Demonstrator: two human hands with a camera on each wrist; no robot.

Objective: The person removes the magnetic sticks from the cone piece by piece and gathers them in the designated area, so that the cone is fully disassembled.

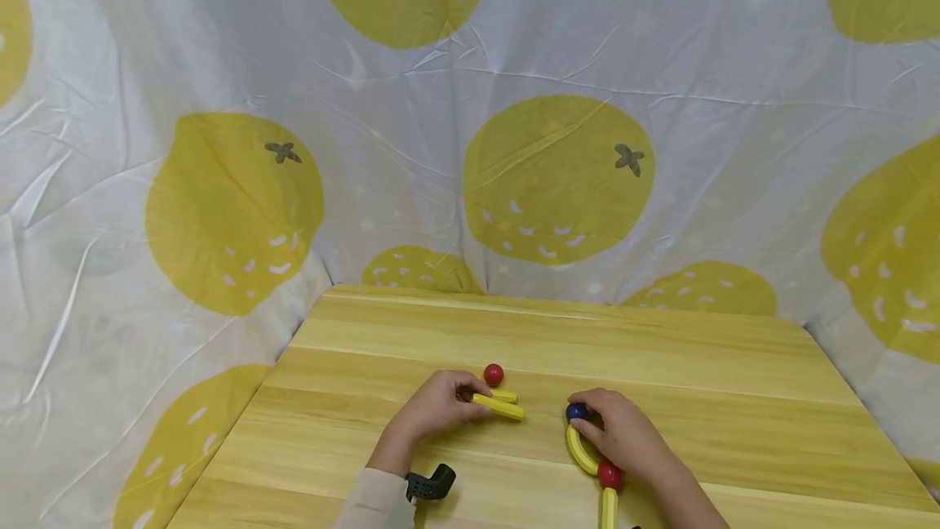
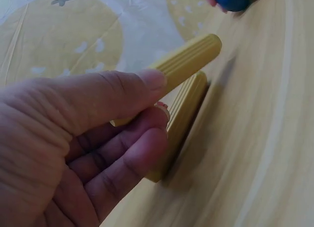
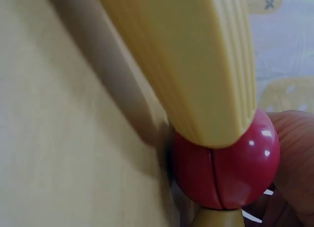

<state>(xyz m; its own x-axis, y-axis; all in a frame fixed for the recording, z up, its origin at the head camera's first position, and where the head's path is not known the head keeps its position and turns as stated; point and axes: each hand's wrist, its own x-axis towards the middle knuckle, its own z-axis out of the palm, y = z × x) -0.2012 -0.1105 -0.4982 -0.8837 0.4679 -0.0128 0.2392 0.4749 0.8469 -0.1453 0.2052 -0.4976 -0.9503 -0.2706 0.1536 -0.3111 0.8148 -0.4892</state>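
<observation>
My left hand (image 1: 443, 400) pinches a straight yellow ridged rod (image 1: 499, 406) between thumb and fingers, lifted a little over the table. Under it, a second yellow rod (image 2: 182, 121) lies on the wood. My right hand (image 1: 619, 428) holds a blue ball (image 1: 576, 411) between thumb and fingers. From that ball a curved yellow rod (image 1: 580, 451) runs to a red ball (image 1: 610, 475), and another yellow rod (image 1: 609, 508) joins the red ball's near side. In the right wrist view the red ball (image 3: 225, 163) sits between two yellow pieces.
A loose red ball (image 1: 494, 375) lies just beyond the left hand. The wooden table (image 1: 352, 333) ends at a hanging cloth (image 1: 396, 153) printed with yellow fruit. A black strap piece (image 1: 432, 482) sits at the left wrist.
</observation>
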